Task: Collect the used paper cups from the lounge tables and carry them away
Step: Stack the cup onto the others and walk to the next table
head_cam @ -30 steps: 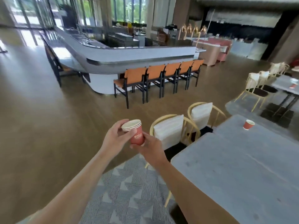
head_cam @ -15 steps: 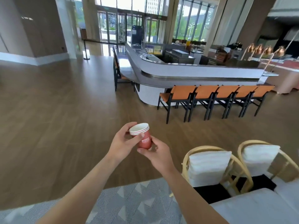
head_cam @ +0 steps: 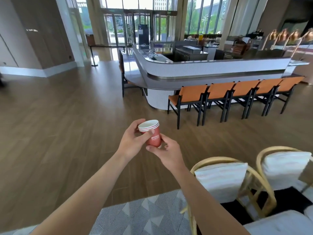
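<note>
cups (head_cam: 151,134): nested stack, held in mid-air over the floor. left hand (head_cam: 132,141) grips the rims; right hand (head_cam: 166,152) pinches the base. risk: loose nesting may let one cup slip off while walking.

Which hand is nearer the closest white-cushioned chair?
Right. The right hand pinches the cup stack's base, on the chair's side; the left hand grips the rims, farther away.

Both forearms are bare to the frame edge, with no sleeves, watch or rings on either hand.
</note>
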{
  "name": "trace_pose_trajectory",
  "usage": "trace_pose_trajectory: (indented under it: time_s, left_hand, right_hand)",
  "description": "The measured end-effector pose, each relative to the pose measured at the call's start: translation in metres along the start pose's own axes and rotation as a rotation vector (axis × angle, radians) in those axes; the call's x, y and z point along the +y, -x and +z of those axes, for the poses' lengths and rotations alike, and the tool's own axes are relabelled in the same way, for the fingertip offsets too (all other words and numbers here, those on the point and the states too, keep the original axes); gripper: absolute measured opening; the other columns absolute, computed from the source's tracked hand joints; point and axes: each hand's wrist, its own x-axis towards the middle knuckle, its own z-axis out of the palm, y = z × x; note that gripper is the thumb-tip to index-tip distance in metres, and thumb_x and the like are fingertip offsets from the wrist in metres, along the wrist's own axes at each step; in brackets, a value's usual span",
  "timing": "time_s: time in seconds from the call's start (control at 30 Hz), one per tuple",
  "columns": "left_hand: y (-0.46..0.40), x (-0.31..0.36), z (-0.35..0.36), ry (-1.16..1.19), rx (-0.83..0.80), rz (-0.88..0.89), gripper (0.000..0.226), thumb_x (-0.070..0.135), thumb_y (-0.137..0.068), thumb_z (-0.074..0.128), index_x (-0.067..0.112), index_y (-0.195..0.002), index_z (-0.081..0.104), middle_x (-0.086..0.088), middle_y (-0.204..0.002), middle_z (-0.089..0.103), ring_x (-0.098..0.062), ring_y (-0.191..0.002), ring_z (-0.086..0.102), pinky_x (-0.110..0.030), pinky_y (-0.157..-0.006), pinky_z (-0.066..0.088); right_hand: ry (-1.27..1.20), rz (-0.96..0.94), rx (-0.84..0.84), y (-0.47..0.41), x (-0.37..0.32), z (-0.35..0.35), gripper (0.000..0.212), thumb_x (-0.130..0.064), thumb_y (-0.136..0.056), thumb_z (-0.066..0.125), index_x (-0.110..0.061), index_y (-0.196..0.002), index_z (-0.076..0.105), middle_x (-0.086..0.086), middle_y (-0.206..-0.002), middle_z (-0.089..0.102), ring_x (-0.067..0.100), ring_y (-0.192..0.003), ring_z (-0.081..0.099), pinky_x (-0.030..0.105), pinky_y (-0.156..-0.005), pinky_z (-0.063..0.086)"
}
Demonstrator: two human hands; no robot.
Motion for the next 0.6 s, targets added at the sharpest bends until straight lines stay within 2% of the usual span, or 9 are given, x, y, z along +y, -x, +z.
trace_pose_trajectory:
  time_s: [0.13, 0.2, 0.3, 0.43, 0.53, 0.6]
  left_hand:
    - [-0.037, -0.009, 0.023, 0.002, -0.035, -0.029, 0.079, 0.071, -0.068, 0.081, 0.035, -0.135, 0.063, 0.015, -0.124, 0.073, -0.006, -0.115, 0.069, -0.025, -0.094, 0.056]
    - [-0.058, -0.017, 0.034, 0.032, -0.052, -0.041, 0.071, 0.067, -0.069, 0.081, 0.034, -0.130, 0.066, 0.014, -0.120, 0.075, -0.007, -0.113, 0.070, -0.023, -0.091, 0.056]
    - [-0.091, -0.031, 0.053, 0.058, -0.109, -0.045, 0.061, 0.061, -0.071, 0.081, 0.035, -0.124, 0.069, 0.016, -0.116, 0.076, -0.006, -0.110, 0.071, -0.024, -0.090, 0.057]
    - [-0.139, -0.051, 0.067, 0.086, -0.182, -0.041, 0.056, 0.058, -0.073, 0.081, 0.036, -0.123, 0.069, 0.018, -0.115, 0.075, -0.006, -0.110, 0.071, -0.028, -0.091, 0.058]
    - [-0.183, -0.067, 0.067, 0.118, -0.219, -0.041, 0.053, 0.058, -0.072, 0.081, 0.038, -0.119, 0.070, 0.020, -0.114, 0.075, -0.004, -0.109, 0.071, -0.024, -0.088, 0.056]
    - [-0.216, -0.076, 0.063, 0.132, -0.248, -0.035, 0.054, 0.057, -0.071, 0.082, 0.037, -0.120, 0.070, 0.018, -0.114, 0.075, -0.004, -0.109, 0.071, -0.028, -0.090, 0.058]
  right_hand:
    - [-0.008, 0.027, 0.036, -0.025, 0.015, -0.017, 0.047, -0.039, -0.077, 0.092, -0.031, -0.121, 0.076, -0.011, -0.102, 0.079, 0.009, -0.093, 0.071, 0.024, -0.085, 0.056]
    - [0.020, 0.044, 0.058, -0.038, 0.022, -0.025, 0.045, -0.041, -0.078, 0.090, -0.033, -0.119, 0.076, -0.012, -0.101, 0.078, 0.009, -0.089, 0.070, 0.023, -0.083, 0.055]
    - [0.080, 0.082, 0.096, -0.061, 0.039, -0.036, 0.041, -0.045, -0.078, 0.087, -0.037, -0.116, 0.075, -0.013, -0.101, 0.078, 0.013, -0.090, 0.070, 0.029, -0.085, 0.059]
    - [0.146, 0.099, 0.140, -0.097, 0.057, -0.043, 0.045, -0.047, -0.080, 0.087, -0.039, -0.121, 0.072, -0.019, -0.103, 0.076, 0.008, -0.090, 0.068, 0.015, -0.080, 0.053]
    - [0.169, 0.121, 0.179, -0.134, 0.066, -0.037, 0.046, -0.047, -0.081, 0.088, -0.040, -0.123, 0.071, -0.020, -0.104, 0.076, 0.007, -0.091, 0.068, 0.010, -0.080, 0.050]
    - [0.174, 0.124, 0.218, -0.163, 0.072, -0.030, 0.047, -0.045, -0.080, 0.089, -0.039, -0.124, 0.072, -0.019, -0.104, 0.076, 0.004, -0.089, 0.067, 0.007, -0.079, 0.047]
